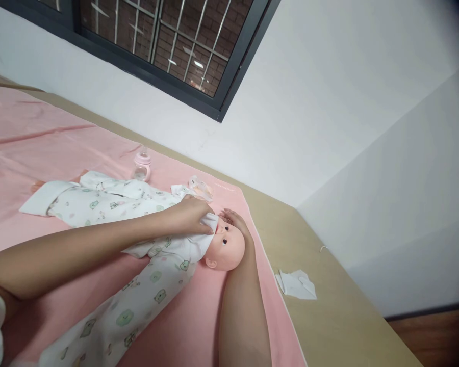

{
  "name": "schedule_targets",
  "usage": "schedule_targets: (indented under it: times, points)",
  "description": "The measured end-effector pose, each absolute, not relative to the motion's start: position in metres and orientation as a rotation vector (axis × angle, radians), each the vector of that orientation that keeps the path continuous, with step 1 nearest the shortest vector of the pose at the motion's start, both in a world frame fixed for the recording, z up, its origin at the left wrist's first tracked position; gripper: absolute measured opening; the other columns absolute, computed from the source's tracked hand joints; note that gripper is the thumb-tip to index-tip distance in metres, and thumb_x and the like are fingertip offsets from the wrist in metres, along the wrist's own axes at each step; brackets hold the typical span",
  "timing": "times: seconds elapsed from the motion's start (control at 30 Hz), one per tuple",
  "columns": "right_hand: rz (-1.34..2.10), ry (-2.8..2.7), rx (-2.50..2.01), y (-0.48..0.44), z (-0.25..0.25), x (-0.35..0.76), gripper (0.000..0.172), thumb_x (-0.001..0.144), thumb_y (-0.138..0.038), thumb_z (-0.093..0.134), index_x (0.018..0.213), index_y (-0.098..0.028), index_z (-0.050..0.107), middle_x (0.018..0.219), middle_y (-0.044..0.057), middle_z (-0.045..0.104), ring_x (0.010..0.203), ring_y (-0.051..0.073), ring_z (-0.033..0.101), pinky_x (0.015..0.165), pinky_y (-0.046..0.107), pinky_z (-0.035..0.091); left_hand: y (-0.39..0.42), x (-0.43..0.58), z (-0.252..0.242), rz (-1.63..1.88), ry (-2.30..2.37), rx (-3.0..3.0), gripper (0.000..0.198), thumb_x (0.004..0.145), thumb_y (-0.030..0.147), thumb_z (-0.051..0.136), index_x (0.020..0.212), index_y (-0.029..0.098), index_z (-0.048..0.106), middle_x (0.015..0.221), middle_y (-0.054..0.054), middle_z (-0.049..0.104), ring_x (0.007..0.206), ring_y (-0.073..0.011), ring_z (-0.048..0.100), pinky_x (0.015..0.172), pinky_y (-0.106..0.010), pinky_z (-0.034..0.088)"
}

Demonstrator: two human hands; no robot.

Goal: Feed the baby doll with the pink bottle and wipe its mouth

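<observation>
A baby doll (pixel 229 247) lies on its back, its head toward the right. It wears a white outfit (pixel 137 199) printed with green and grey animal motifs. My left hand (pixel 191 216) reaches across the doll's chest and pinches a white cloth (pixel 211 221) at its mouth and chin. Whether this cloth is separate or part of the collar, I cannot tell. My right hand (pixel 235 220) curves around the far side and top of the doll's head, cupping it. Its palm is hidden behind the head.
A pink baby bottle (pixel 142 165) stands beyond the doll on the pink sheet (pixel 61 127). A clear plastic item (pixel 200 188) lies near the doll's far arm. A white tissue (pixel 296 284) rests on the wooden tabletop (pixel 329 316) at right. A barred window (pixel 168 41) is above.
</observation>
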State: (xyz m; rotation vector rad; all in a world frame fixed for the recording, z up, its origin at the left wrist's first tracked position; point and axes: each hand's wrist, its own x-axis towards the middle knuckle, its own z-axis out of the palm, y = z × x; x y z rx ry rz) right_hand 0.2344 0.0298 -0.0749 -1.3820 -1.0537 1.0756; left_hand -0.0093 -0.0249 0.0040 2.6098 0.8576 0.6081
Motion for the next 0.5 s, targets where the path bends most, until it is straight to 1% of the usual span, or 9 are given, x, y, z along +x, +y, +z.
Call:
schedule_targets:
  times: [0.17, 0.33, 0.5]
  points:
    - [1.067, -1.041, -1.389, 0.028, -0.070, 0.232, 0.021, 0.065, -0.024, 0.070, 0.085, -0.018, 0.065, 0.075, 0.004, 0.070, 0.092, 0.021, 0.062, 0.085, 0.033, 0.049, -0.021, -0.008, 0.000, 0.621, 0.855, 2.642, 0.022, 0.073, 0.026, 0.057, 0.058, 0.017, 0.043, 0.063, -0.001, 0.058, 0.070, -0.0202, 0.054, 0.079, -0.035, 0.030]
    - [1.072, -1.032, -1.378, 0.017, -0.075, 0.229, 0.020, 0.068, -0.024, 0.068, 0.087, -0.019, 0.066, 0.076, 0.004, 0.069, 0.093, 0.021, 0.063, 0.087, 0.033, 0.049, -0.018, -0.008, -0.003, 0.640, 0.858, 2.636, 0.019, 0.075, 0.025, 0.056, 0.062, 0.017, 0.046, 0.067, -0.001, 0.061, 0.073, -0.0211, 0.055, 0.082, -0.036, 0.029]
    - [1.092, -1.028, -1.377, 0.022, -0.073, 0.228, 0.019, 0.076, -0.029, 0.065, 0.092, -0.019, 0.066, 0.079, 0.004, 0.069, 0.087, 0.020, 0.063, 0.087, 0.035, 0.050, -0.015, -0.009, -0.006, 0.701, 0.852, 2.629, 0.013, 0.077, 0.021, 0.054, 0.065, 0.017, 0.051, 0.071, -0.001, 0.063, 0.073, -0.0204, 0.055, 0.085, -0.038, 0.028]
